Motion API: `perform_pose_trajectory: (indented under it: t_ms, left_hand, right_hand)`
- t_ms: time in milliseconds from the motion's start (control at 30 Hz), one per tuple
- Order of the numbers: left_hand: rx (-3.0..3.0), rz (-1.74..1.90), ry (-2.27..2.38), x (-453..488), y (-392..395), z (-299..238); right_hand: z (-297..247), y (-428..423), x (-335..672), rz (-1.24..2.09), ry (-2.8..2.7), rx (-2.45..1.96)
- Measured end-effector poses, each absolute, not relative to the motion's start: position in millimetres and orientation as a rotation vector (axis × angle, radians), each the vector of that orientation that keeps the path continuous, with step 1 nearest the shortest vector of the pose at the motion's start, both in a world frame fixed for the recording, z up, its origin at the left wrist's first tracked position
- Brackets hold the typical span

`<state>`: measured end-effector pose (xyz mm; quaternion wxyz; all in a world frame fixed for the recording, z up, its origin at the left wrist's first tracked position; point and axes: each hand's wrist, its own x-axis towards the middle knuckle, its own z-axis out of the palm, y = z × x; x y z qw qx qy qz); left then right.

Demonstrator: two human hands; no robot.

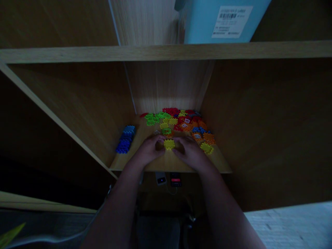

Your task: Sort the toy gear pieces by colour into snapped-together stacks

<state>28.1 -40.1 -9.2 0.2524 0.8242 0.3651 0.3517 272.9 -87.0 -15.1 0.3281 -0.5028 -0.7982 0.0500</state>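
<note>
A yellow square plastic building tile [169, 144] with toothed edges is between my two hands, above the shelf board. My left hand [153, 147] pinches its left side with thumb and fingers curled. From the other side my right hand [185, 147] grips its right edge the same way. Just beyond the fingers lie a green tile [166, 131] and more yellow tiles [169, 122]. Another yellow tile [206, 148] rests to the right of my right hand. Blue tiles [126, 139] form a row left of my left hand.
Green tiles [153, 119], red tiles [171, 111] and orange tiles [209, 138] are heaped at the back and right. An upper shelf edge [166, 53] spans above, carrying a light blue box [199, 24]. Two small devices, one a phone [175, 180], sit below the board.
</note>
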Motion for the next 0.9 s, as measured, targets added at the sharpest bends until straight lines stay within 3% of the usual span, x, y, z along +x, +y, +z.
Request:
perform_pose_trajectory:
  t_ms: [900]
  left_hand:
    - [2.247, 0.937, 0.948, 27.5, -40.7, -5.5]
  right_hand:
    - [-10.8, -89.0, 272.3, 0.175, -2.086, -1.3]
